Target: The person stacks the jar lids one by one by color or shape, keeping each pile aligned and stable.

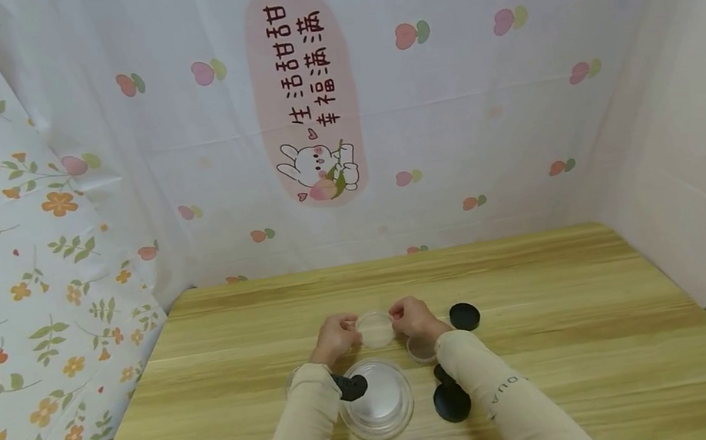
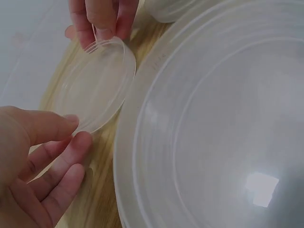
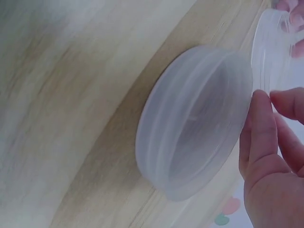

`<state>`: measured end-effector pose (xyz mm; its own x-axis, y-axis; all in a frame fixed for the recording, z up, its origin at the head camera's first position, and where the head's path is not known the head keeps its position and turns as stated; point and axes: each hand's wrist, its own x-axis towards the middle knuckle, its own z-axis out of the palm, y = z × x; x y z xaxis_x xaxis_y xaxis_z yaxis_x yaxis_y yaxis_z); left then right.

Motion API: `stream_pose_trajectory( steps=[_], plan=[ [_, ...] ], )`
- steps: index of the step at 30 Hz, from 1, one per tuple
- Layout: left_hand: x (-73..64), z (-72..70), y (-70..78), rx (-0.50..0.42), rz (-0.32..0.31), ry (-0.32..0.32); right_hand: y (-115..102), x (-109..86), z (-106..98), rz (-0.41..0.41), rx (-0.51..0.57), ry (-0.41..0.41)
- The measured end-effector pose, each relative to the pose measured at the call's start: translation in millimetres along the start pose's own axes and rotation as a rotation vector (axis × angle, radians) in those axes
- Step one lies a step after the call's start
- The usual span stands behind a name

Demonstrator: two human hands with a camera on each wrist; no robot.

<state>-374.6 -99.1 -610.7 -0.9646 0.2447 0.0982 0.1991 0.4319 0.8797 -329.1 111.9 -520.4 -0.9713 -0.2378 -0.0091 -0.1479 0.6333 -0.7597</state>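
Observation:
Between the two hands is a clear, shallow round plastic lid point(image 1: 375, 329), its thin rim showing in the left wrist view. My left hand point(image 1: 336, 338) pinches its left edge between thumb and fingertips. On the opposite edge my right hand point(image 1: 414, 318) pinches the rim. Under the right wrist a smaller, cloudy round plastic piece point(image 3: 190, 128) with a ridged side lies on the wood. Close to the left hand sits a large clear round plastic piece point(image 2: 204, 118) with stepped rings.
A black round disc point(image 1: 464, 316) lies right of the right hand, and another black disc point(image 1: 452, 402) lies nearer, beside the right sleeve. Part of a clear rim point(image 1: 291, 380) shows by the left sleeve. Patterned cloth point(image 1: 485, 128) hangs behind the wooden table point(image 1: 544, 273).

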Motion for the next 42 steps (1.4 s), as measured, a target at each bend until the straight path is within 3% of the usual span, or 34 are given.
stream_pose_trajectory(
  steps=[2,3,5,6,9,12,13,15,16,19,22,23,27,42],
  plan=[
    [-8.0,-5.3,28.3,0.047,-0.051,0.034,-43,-25.6,-17,0.051,0.035,0.013],
    [-12.3,-8.3,40.0,0.053,-0.036,0.049,-49,-28.5,-19,0.055,0.053,0.022],
    [-24.5,-16.4,73.7,0.078,-0.073,0.059,-46,-25.6,-20,0.024,0.064,0.037],
    [-19.7,-15.1,65.6,0.055,-0.033,0.059,-34,-17.1,-17,-0.016,0.074,0.041],
    [-39.4,-28.2,112.5,0.037,-0.065,0.058,-1,8.4,-7,-0.099,0.084,0.044],
    [-53.3,-36.9,146.3,-0.028,-0.089,0.071,15,25.6,1,-0.100,0.087,0.049],
    [-59.3,-40.3,162.6,-0.026,-0.147,0.081,4,18.6,-5,-0.087,0.080,0.053],
    [-63.4,-44.2,174.2,-0.019,-0.147,0.093,-16,7.8,-14,-0.054,0.073,0.063],
    [-64.3,-45.8,178.6,-0.008,-0.153,0.098,-18,7.3,-16,-0.097,0.087,0.074],
    [-65.5,-51.7,187.7,0.064,-0.148,0.105,-46,-8.6,-30,-0.102,0.145,0.072],
    [-65.1,-56.9,192.0,0.081,-0.160,0.096,-61,-12.7,-34,-0.076,0.233,0.071],
    [-65.1,-58.3,192.7,0.089,-0.159,0.091,-76,-21.6,-39,-0.024,0.241,0.071],
    [-66.5,-64.2,197.1,0.090,-0.164,0.052,-90,-32.0,-43,-0.028,0.240,0.078],
    [-84.5,-76.2,208.2,0.041,-0.144,-0.103,-92,-49.9,-50,-0.223,0.178,-0.024]
  ],
)
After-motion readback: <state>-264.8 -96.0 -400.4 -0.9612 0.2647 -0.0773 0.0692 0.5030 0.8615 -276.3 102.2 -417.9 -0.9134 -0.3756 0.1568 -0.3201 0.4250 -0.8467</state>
